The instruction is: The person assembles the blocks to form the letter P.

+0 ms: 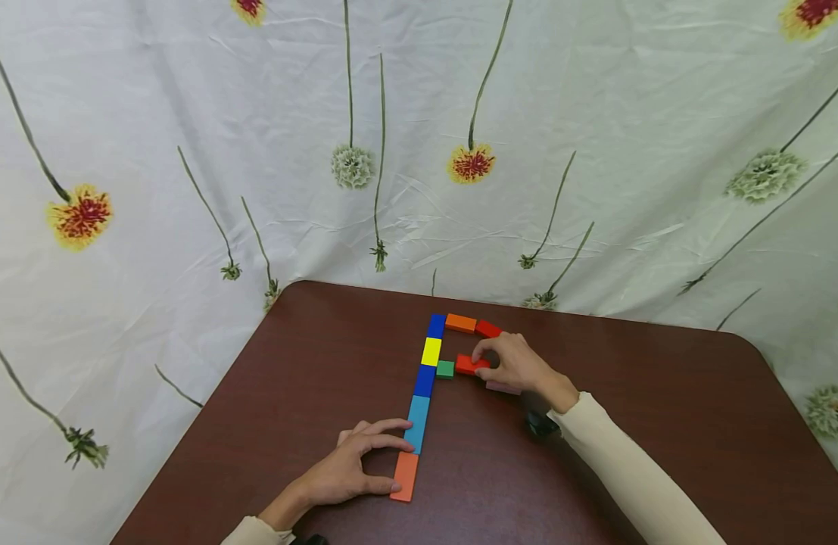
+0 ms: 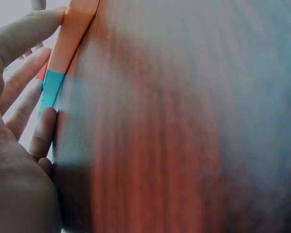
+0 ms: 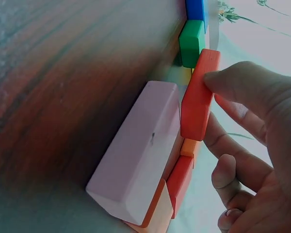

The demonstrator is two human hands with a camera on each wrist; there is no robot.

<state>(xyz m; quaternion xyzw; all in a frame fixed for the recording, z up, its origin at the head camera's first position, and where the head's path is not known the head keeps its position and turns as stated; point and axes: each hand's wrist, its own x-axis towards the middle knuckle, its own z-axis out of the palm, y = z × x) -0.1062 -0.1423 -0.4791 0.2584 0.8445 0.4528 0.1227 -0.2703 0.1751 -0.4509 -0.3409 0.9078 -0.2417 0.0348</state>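
My right hand (image 1: pixel 521 363) pinches a red block (image 3: pixel 199 102) between thumb and fingers, beside a small green block (image 1: pixel 445 369). A lilac block (image 3: pixel 136 145) sits close to it, partly behind the hand in the head view. My left hand (image 1: pixel 344 469) rests against a straight column of blocks. Its thumb touches the salmon-orange block (image 1: pixel 405 478) at the near end, and its extended fingers touch the light blue block (image 1: pixel 419 425). Farther along the column come a blue block (image 1: pixel 424 381), a yellow block (image 1: pixel 431 351) and another blue block (image 1: pixel 436 326).
From the column's far end an orange block (image 1: pixel 462 323) and another red block (image 1: pixel 488 328) run rightward. A peach block (image 3: pixel 157 208) shows past the lilac one in the right wrist view. The brown table (image 1: pixel 309 348) meets a flowered cloth (image 1: pixel 419 212) at the back.
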